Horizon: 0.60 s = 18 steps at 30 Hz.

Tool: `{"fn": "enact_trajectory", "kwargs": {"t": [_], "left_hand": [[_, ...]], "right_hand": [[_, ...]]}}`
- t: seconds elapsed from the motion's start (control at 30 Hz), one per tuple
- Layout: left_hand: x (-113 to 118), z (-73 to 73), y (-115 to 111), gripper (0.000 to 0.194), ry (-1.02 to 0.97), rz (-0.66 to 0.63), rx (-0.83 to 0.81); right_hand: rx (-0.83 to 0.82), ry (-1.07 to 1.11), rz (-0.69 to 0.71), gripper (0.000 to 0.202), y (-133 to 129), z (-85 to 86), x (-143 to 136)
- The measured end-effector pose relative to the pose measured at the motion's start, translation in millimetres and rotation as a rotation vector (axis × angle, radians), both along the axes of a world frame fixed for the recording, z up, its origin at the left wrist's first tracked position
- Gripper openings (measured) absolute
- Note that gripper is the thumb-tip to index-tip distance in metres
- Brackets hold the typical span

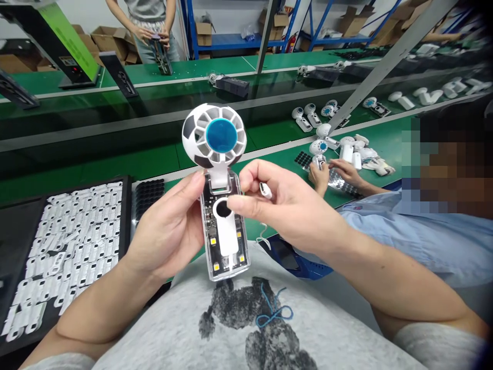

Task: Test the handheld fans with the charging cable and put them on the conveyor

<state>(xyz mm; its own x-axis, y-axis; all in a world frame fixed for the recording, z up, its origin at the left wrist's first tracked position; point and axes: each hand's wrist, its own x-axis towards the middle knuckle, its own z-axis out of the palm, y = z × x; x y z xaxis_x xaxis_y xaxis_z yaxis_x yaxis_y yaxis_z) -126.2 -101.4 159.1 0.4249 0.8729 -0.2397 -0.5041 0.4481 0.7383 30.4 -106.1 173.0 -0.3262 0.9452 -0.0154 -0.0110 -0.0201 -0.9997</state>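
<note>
Above the lap, left hand point(169, 231) clamped on the fan point(221, 205) handle, right hand point(285, 205) pinching a small white plug point(265, 190); keep handle steady, plug squared.

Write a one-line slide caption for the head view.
Left hand holds a handheld fan upright while right hand pinches a small white part beside it.

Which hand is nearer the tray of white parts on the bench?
Left. The left hand holds the fan just right of the tray of white parts. The right hand pinches a small white piece on the fan's far side, farther from the tray.
</note>
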Motion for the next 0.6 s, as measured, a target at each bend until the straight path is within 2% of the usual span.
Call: {"fn": "enact_trajectory", "kwargs": {"t": [0.1,0.2,0.37,0.6], "left_hand": [[2,1.9,1,0.026,-0.007,0.015,0.0],[7,1.2,-1,0.026,-0.022,0.006,-0.001],[15,-11.1,8,0.023,-0.015,0.035,-0.055],[38,-23.3,38,0.031,-0.037,-0.188,-0.222]], "right_hand": [[-0.07,0.106,-0.067,0.035,1,-3.7,-4],[-0.139,0.171,-0.075,0.044,1,-10.1,-8],[-0.141,0.209,-0.082,0.046,10,-29.0,-1],[-0.197,0.334,-0.079,0.037,53,-43.8,43]]}}
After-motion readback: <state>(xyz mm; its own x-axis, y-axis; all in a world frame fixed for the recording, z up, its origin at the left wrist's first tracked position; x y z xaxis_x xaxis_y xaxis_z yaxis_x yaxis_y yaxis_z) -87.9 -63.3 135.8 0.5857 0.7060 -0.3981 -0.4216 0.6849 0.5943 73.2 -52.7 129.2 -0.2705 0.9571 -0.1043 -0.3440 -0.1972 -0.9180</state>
